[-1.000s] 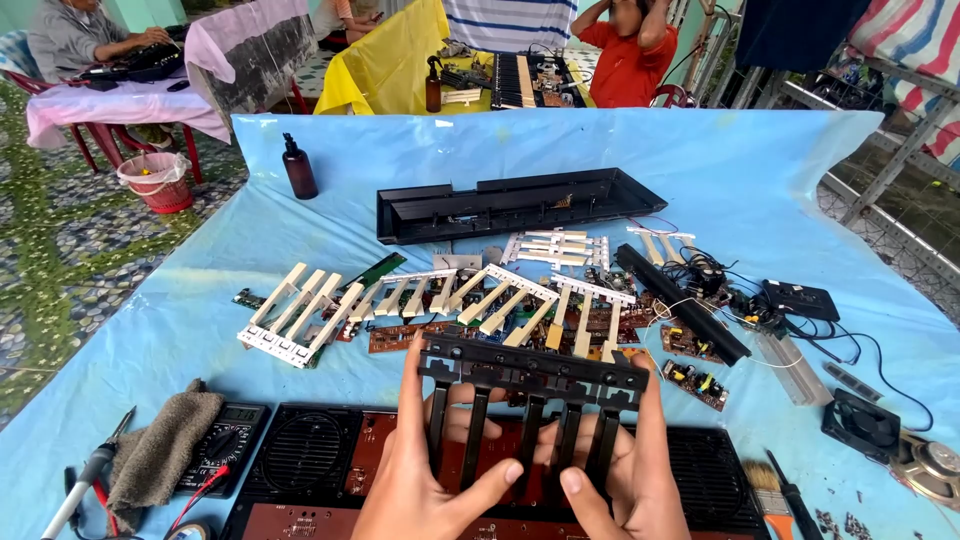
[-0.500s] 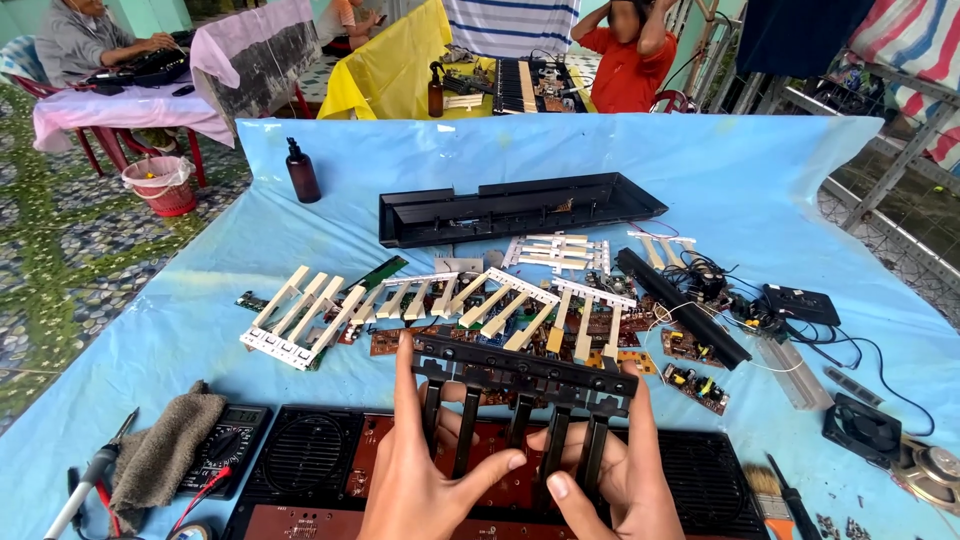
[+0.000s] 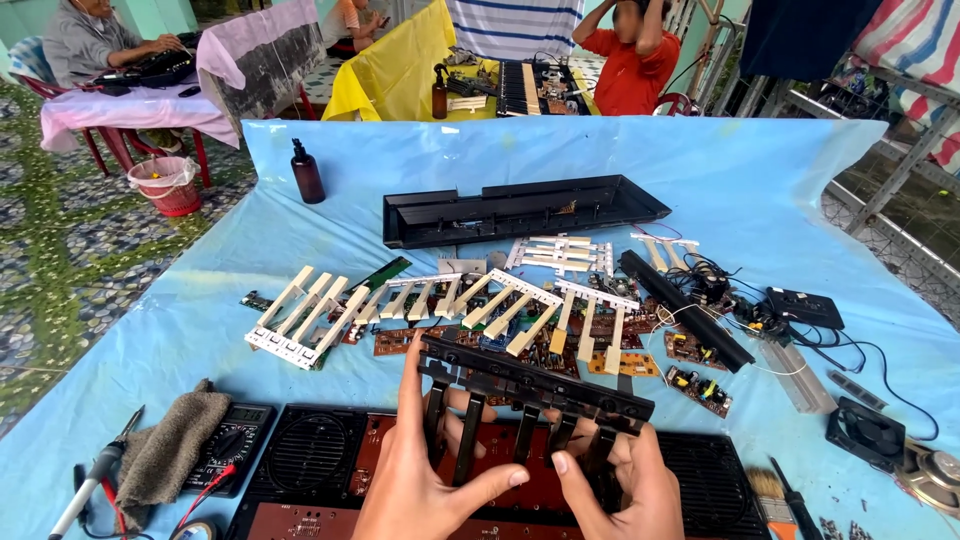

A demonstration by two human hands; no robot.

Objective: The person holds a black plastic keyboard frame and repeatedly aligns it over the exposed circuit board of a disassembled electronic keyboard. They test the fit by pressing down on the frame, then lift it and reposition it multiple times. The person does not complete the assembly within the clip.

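Both hands grasp a black key strip, a comb-like row of dark keys on one long bar, held low in the view over the open keyboard case with its round speaker grilles and reddish board. The left hand grips the strip's left part, its index finger stretched up along the bar's end and its thumb pressed across a key from below. The right hand is closed on the right part, thumb hooked over a key; how its other fingers sit behind the strip is hard to make out. The strip tilts slightly, its left end farther up the tabletop, which is covered in blue sheeting. Just beyond the strip lie rows of white key sets over green and brown circuit boards. Farther back rests a long black housing, with a brown bottle standing to its left. A multimeter and a grey cloth lie left of the case, and a small fan lies at the right.
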